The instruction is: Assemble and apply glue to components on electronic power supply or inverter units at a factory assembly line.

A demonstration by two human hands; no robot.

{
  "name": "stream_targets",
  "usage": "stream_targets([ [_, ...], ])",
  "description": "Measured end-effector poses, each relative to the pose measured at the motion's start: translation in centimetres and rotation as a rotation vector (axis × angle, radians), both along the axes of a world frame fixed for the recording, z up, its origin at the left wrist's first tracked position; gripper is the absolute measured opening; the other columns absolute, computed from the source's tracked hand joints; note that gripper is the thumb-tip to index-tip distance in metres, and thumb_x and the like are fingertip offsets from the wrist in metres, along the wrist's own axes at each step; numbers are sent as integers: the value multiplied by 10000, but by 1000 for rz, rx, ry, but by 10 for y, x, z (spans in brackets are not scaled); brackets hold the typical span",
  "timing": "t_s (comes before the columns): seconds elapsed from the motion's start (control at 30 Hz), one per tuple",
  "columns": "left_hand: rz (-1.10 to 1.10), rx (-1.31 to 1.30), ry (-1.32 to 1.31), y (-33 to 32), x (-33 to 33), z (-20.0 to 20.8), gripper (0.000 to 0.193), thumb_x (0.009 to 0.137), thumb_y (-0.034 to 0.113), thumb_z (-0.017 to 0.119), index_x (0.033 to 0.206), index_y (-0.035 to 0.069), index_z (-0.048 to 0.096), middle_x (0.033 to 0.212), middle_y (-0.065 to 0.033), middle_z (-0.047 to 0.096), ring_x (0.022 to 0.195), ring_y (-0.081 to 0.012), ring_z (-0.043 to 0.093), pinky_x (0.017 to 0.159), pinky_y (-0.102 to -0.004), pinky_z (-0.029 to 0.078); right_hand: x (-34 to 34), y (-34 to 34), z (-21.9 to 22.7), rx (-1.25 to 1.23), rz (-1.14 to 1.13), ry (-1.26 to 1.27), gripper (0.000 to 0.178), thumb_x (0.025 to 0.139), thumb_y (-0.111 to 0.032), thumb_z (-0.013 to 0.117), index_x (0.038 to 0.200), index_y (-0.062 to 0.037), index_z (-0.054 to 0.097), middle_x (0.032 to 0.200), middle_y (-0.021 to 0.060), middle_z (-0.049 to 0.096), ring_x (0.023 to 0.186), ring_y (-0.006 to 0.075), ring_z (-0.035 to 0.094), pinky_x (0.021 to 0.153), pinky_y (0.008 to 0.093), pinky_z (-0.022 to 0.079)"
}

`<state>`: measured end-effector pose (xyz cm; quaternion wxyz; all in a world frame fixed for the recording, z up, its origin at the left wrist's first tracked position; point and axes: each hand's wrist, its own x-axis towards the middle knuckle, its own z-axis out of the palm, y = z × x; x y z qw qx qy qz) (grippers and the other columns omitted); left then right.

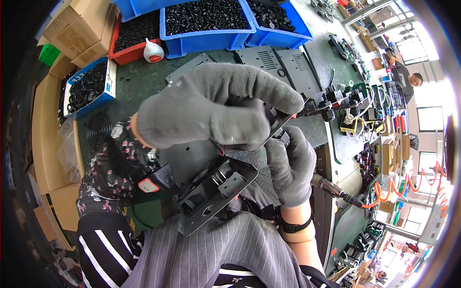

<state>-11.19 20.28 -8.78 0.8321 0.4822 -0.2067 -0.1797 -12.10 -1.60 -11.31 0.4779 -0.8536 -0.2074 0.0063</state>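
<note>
Left hand (192, 103) clamps a black part (276, 123) — long axis slanting up rightward — right hand (294, 168) just below, grip unclear.

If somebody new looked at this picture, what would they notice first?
Probably the gray-gloved left hand and right hand, close together in the middle. Then the big blue bin at the top, full of little black pieces. Over on the right, a curly orange hose stands out brightly.

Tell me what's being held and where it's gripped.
The left hand grips a black part from its upper side. The right hand is at its lower right edge; whether that hand grips is unclear.
</note>
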Motion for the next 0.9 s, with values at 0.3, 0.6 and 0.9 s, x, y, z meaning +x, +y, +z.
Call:
stream_targets([
  [0.3, -12, 379, 8, 3, 3, -5, 433, 957, 429, 532, 1023, 31, 686, 722, 27, 560, 534, -30, 477, 492, -168, 377, -1, 1, 0, -44, -23, -21, 303, 861, -271, 663, 984, 0, 606, 729, 160, 606, 640, 320, 608, 597, 361, 466],
  [0.6, 105, 419, 117, -11, -11, -6, 466, 932, 452, 579, 1070, 17, 672, 714, 51, 549, 524, -13, 408, 488, -167, 342, -3, 6, 1, -64, 24, -96, 329, 862, -342, 662, 910, -21, 611, 703, 153, 602, 622, 334, 605, 577, 369, 467],
  [0.9, 88, 539, 105, -9, 4, -10, 399, 954, 317, 561, 1109, -47, 614, 995, -69, 676, 902, -124, 624, 831, -260, 488, -6, -1, 4, -213, -113, -330, 495, 743, -401, 763, 1017, -34, 575, 814, 111, 628, 699, 283, 642, 615, 361, 508],
])
